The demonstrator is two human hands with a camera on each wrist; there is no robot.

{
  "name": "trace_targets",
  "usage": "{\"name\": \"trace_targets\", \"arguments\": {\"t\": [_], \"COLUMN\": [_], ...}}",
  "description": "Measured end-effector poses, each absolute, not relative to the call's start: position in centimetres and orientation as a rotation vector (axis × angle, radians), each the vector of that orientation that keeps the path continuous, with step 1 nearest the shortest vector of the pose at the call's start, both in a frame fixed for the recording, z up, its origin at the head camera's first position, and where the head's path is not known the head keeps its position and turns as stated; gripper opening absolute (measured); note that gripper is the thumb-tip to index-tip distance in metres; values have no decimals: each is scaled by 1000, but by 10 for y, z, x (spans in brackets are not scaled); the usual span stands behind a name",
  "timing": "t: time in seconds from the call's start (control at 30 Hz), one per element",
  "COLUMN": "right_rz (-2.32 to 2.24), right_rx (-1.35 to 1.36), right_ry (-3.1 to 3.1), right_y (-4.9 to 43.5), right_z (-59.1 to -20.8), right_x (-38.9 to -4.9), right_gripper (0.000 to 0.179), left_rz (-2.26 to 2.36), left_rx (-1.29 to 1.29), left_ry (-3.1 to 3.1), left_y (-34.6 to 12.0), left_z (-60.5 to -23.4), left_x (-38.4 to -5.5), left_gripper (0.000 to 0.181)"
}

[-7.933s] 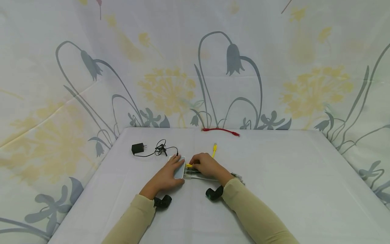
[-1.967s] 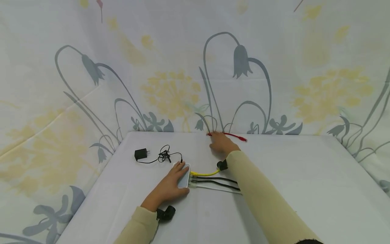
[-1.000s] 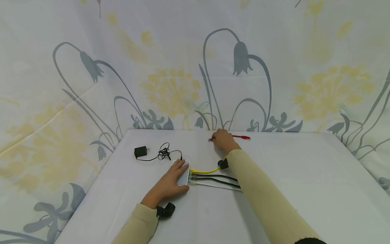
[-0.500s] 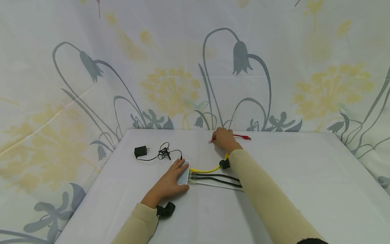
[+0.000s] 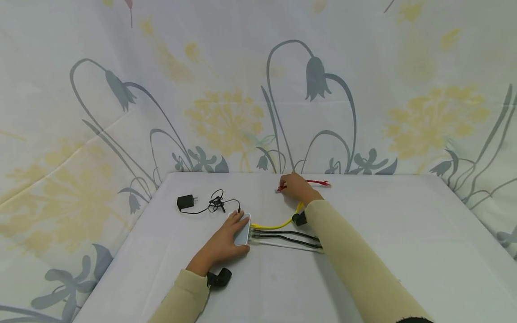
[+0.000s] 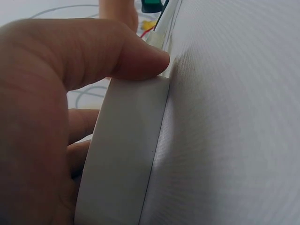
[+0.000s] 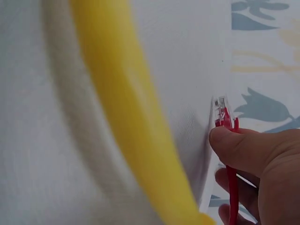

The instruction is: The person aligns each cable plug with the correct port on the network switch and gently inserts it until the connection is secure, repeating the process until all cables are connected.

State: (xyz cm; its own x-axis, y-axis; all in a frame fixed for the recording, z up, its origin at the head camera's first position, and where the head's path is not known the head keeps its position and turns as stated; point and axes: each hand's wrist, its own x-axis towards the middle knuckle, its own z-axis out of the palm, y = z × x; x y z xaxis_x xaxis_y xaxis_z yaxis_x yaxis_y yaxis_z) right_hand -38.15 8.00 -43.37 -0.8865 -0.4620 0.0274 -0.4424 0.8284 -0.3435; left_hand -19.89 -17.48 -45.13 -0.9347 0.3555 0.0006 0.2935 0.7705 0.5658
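Note:
My left hand (image 5: 222,244) holds a small white network switch (image 5: 243,233) on the table, thumb at its near corner and fingers across its top. The thumb presses by the edge of the white casing (image 6: 124,150) in the left wrist view. Farther back, my right hand (image 5: 296,187) pinches a red network cable (image 5: 317,182) just behind one clear plug (image 7: 222,110), between thumb and fingers. A yellow cable (image 5: 274,227), two black cables (image 5: 282,236) and a white cable (image 5: 286,246) run from the switch's right side. My right forearm hides their far ends.
A black power adapter (image 5: 186,201) lies at the back left, its tangled thin cord (image 5: 216,204) leading to the switch's far edge. Behind the white table (image 5: 161,260) hangs a flower-patterned cloth (image 5: 226,89). The yellow cable curves up close by my right wrist.
My right hand has left the yellow plug at the switch, reached to the back and taken the red cable's left end, now drawn slightly nearer. My left hand has stayed on the switch.

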Motion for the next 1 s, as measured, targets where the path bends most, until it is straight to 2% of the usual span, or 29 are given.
{"name": "trace_targets", "arguments": {"t": [0.43, 0.73, 1.0], "right_rz": [-683, -725, -762], "right_rx": [-705, -794, -709], "right_ry": [2894, 2934, 2905], "right_y": [85, 84, 83], "right_z": [-435, -429, -426], "right_x": [-374, -363, -362], "right_gripper": [12, 16, 19], "left_rz": [871, 872, 873], "left_rx": [509, 502, 516], "left_ry": [2864, 2865, 2876], "left_y": [-174, -172, -173], "left_z": [-453, -453, -453], "left_x": [-199, -199, -198], "left_gripper": [79, 78, 79]}}
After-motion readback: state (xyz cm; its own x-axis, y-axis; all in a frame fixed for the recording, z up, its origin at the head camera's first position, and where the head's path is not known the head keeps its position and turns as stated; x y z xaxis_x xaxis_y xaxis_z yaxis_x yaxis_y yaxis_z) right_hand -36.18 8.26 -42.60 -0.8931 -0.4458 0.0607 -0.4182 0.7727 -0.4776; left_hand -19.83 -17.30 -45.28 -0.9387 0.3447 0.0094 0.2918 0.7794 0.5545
